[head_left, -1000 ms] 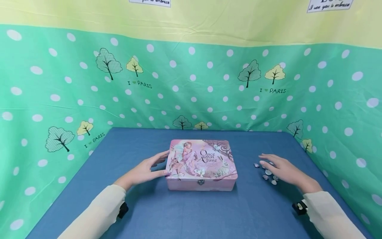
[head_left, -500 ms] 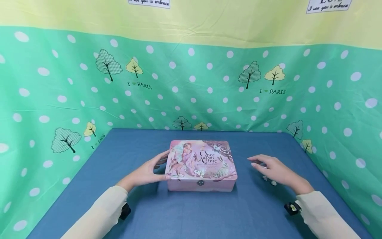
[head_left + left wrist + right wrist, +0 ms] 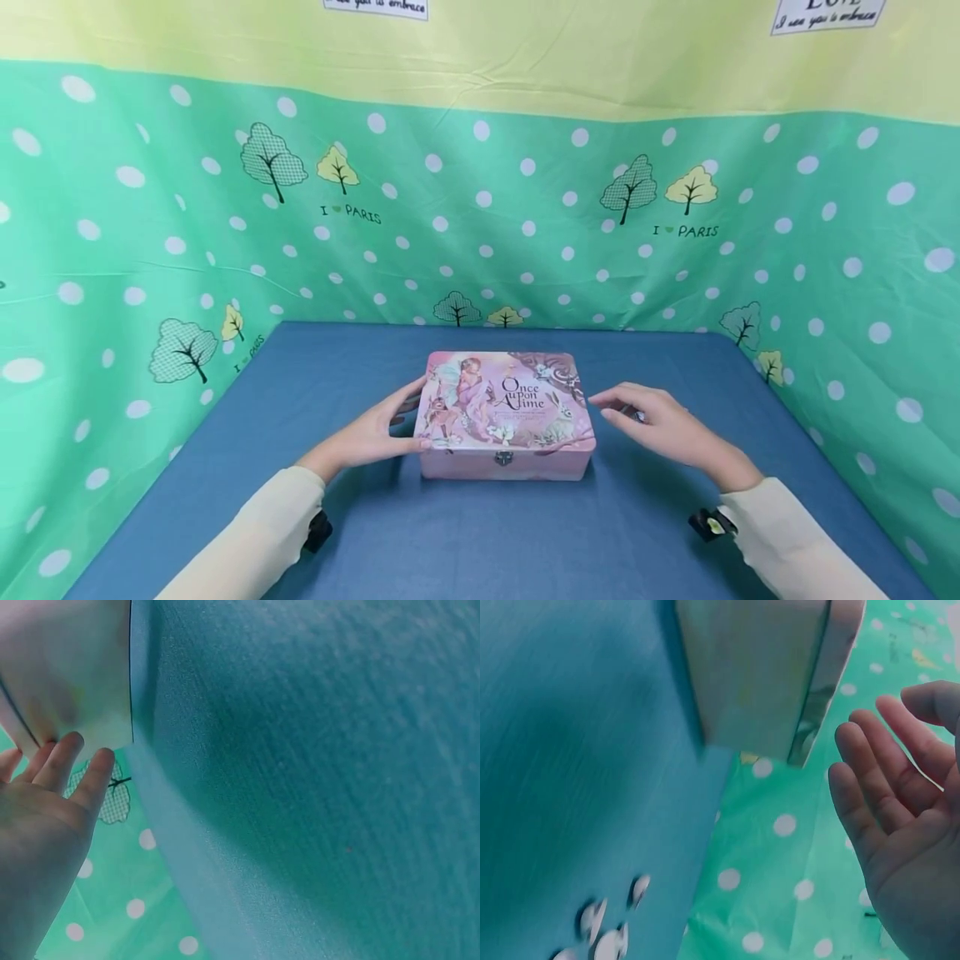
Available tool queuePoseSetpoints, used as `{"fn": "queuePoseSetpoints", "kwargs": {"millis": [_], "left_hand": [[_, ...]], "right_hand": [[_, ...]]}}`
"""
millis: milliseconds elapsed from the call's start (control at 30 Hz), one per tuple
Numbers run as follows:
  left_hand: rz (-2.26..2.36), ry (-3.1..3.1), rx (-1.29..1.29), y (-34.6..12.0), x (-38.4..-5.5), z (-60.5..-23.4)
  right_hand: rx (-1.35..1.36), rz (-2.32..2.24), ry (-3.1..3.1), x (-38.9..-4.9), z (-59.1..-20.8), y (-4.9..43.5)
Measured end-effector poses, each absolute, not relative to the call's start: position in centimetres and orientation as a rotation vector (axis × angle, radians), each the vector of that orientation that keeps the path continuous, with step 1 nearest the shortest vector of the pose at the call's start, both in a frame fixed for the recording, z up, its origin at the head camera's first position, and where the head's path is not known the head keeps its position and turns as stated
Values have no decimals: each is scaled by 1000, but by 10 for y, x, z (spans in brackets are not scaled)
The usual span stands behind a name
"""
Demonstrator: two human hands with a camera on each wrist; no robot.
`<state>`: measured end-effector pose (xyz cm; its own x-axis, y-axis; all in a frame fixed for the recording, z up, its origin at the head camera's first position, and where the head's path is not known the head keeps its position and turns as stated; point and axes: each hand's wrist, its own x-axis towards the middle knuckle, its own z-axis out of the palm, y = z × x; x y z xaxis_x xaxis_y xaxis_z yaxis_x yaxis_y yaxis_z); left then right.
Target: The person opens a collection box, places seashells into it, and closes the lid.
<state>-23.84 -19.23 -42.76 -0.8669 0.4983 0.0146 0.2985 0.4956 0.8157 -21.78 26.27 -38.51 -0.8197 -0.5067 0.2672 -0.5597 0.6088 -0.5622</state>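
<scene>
Now the right hand (image 3: 666, 423) has come from above the small pieces (image 3: 610, 945) to just beside the pink box (image 3: 504, 412) on the table (image 3: 495, 537), its grip wide and empty, leaving the box flanked, with the left hand (image 3: 367, 435), likewise wide, touching its left side.

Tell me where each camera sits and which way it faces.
Head: worn on the head, facing forward and down at the pink "Once upon a Time" box; left hand, right hand and pale sleeves show.
Left wrist: on that wrist, facing the box's left side; the left hand shows.
Right wrist: on that wrist, facing the box's right side and small whitish pieces; the right hand shows.
The wrist views share the box and blue tabletop.
</scene>
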Motion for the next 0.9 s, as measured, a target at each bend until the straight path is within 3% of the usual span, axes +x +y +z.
{"fn": "queuePoseSetpoints", "kwargs": {"millis": [900], "left_hand": [[1282,2498,662,-193,-238,-424]], "right_hand": [[1451,1276,-2497,-196,-396,185]]}}
